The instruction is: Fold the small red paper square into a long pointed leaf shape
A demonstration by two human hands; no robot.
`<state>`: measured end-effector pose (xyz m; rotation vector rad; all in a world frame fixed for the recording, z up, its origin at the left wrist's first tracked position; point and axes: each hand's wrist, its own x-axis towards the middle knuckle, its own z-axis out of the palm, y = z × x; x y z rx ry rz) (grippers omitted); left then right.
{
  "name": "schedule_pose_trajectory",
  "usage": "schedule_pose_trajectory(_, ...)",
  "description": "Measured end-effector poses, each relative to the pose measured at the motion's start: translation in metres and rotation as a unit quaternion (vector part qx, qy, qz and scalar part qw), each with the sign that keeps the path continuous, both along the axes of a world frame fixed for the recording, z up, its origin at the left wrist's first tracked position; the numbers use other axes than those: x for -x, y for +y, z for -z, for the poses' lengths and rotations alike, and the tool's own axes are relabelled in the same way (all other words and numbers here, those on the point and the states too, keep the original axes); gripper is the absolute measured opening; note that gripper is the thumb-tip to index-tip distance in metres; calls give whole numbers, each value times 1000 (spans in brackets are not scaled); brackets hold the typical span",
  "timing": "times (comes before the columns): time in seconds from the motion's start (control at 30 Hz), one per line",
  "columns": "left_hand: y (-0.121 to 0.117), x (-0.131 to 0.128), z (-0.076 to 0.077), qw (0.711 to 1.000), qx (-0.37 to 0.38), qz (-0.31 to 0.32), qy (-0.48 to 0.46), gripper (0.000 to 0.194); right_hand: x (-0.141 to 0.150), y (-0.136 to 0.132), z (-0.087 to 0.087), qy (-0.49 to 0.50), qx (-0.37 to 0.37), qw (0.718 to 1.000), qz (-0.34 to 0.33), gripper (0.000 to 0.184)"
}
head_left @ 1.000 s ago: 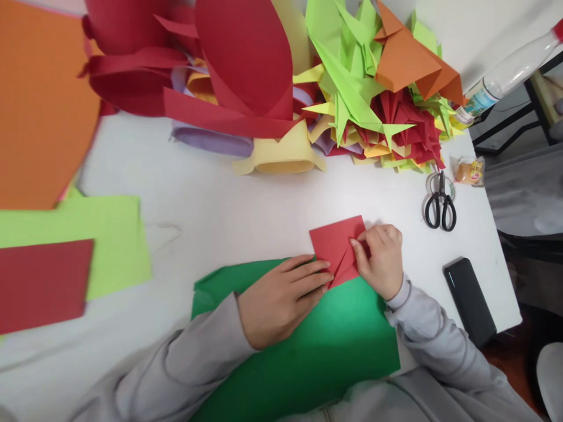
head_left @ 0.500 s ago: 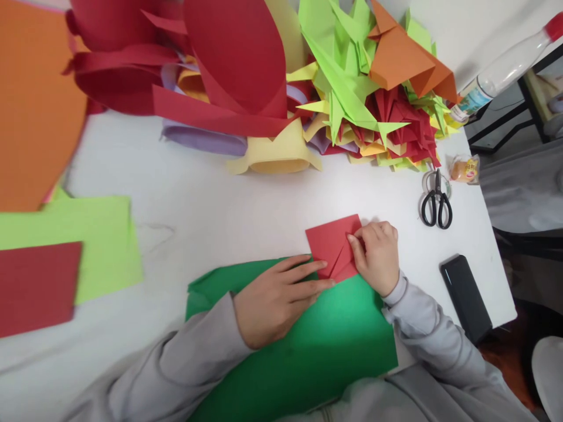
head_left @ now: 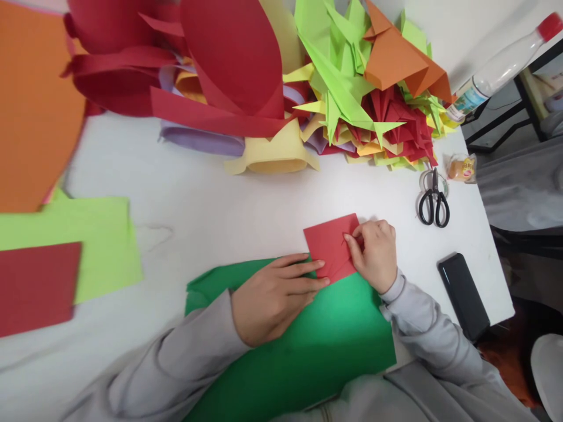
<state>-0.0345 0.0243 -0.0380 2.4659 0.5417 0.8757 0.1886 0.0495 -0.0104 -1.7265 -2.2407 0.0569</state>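
Note:
A small folded sheet of red paper [head_left: 329,237] lies partly over the top edge of a large green sheet [head_left: 343,334]. My left hand [head_left: 279,293] rests across the green sheet with its fingers stretched out, the tips pressing on the red paper's lower left part. At the red paper's right side, my right hand [head_left: 376,252] pinches a flap of it between thumb and fingers. Faint slanting fold lines show on the red paper between the two hands.
Black-handled scissors [head_left: 434,202], a wrapped snack [head_left: 461,169] and a black phone [head_left: 463,298] lie to the right. A bottle [head_left: 497,70] leans at the far right. Folded paper shapes [head_left: 343,88] pile along the back. Red [head_left: 37,287], lime [head_left: 109,246] and orange sheets [head_left: 39,111] lie left.
The flap under my right hand lies flatter against the red paper than before. Both hands keep nearly the same place; the whole view has shifted slightly.

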Motion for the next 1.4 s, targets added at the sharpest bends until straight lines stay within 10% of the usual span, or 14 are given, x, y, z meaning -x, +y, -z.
schedule_pose_trajectory(0.83,6,3,-2,1000,18,17,7,46,0,0,0,-19,8,1000,-1,22)
schedule_pose_trajectory(1.4,-16,-12,-11,987,-147,-18,61,32,-1,1,-1,-8,4,1000,7,24)
